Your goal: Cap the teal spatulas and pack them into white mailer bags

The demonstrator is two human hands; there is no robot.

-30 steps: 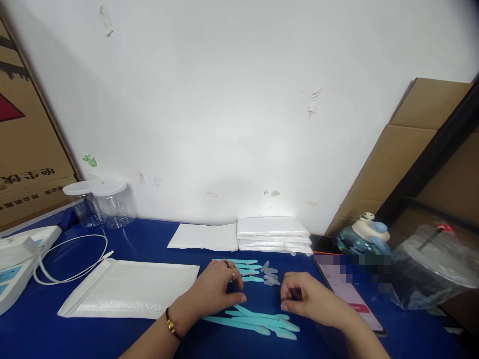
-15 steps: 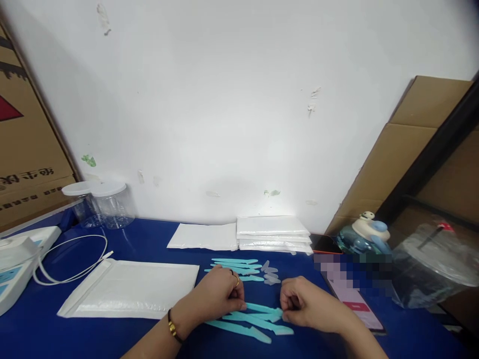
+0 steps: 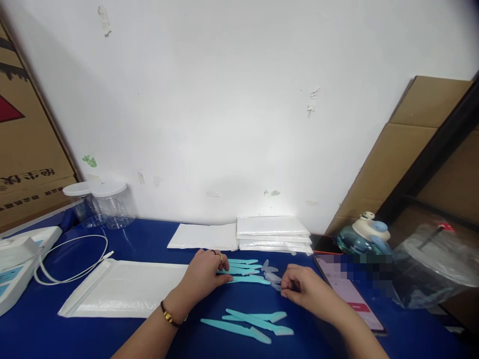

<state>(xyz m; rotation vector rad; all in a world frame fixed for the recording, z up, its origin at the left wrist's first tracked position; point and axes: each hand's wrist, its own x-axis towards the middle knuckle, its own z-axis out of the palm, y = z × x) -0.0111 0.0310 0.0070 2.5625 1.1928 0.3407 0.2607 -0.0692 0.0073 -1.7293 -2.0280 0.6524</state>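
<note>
My left hand [image 3: 207,271] pinches the handle of a teal eyebrow razor [image 3: 250,280], its head pointing right. More teal razors [image 3: 243,262] lie in a row just behind it, their handle ends covered by my fingers. My right hand [image 3: 302,285] is closed, its fingertips beside a small clear blade cap [image 3: 276,287]; whether anything is between them is hidden. Several other clear caps [image 3: 272,276] lie in a loose cluster at the razor heads. Nearer to me, three teal razors [image 3: 239,330] rest on the table, two of them crossing.
A large white padded envelope [image 3: 123,289] lies left, with smaller white packets [image 3: 275,229] against the wall. A phone [image 3: 350,294] lies beside my right forearm. Clear jars [image 3: 112,207], a white cable [image 3: 67,244], a figurine [image 3: 364,234] and a bagged container [image 3: 437,264] stand around the blue table [image 3: 149,344].
My left hand has moved away from me with one razor, from the near group to the far row. My right hand has shifted slightly away from me, to the caps.
</note>
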